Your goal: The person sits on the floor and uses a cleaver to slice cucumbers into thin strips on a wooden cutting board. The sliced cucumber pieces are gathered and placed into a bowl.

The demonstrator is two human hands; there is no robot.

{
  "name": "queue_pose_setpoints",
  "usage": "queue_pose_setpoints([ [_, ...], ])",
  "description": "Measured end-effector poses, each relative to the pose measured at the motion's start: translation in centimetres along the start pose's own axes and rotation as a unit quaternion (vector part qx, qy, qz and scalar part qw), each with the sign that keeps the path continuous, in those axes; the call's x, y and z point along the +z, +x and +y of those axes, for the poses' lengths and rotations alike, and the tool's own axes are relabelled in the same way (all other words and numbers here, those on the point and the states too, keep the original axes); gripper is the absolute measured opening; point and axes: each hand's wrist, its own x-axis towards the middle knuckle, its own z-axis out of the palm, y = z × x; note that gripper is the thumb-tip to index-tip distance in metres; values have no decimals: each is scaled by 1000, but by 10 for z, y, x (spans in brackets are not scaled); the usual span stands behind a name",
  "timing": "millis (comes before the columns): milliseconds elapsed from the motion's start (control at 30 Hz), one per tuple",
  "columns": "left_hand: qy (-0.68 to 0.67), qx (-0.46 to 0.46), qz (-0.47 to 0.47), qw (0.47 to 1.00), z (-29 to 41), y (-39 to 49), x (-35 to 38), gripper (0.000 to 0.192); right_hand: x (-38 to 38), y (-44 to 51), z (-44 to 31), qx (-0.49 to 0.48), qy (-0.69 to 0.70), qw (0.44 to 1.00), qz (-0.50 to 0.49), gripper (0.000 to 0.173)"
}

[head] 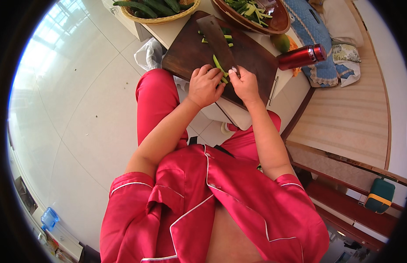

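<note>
A dark wooden cutting board lies before me on a cabinet top. My right hand is closed around the handle of a cleaver, whose broad dark blade points away from me over the board. Beside the blade, my left hand presses its fingers on cut cucumber strips, holding them against the board. More cucumber pieces lie at the far part of the board, partly hidden under the blade. The cleaver's handle is mostly covered by my fingers.
Beyond the board stand a wicker basket of whole cucumbers and a brown bowl of cut strips. A red thermos lies at the right near a green round fruit. A white plastic bag hangs at the left.
</note>
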Motion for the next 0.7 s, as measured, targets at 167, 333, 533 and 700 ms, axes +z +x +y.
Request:
queue_pose_setpoints([
  [167, 4, 1, -3, 1000, -1, 1, 0, 33, 9, 8, 0, 5, -5, 1000, 18, 28],
  [333, 3, -1, -6, 1000, -1, 0, 0, 34, 16, 12, -2, 14, -17, 999, 38, 29],
  [533, -2, -5, -13, 1000, -1, 0, -2, 36, 21, 25, -4, 39, -6, 999, 35, 29],
  [700, 1, -1, -10, 1000, -2, 0, -2, 33, 23, 43, -12, 31, -27, 999, 23, 28],
])
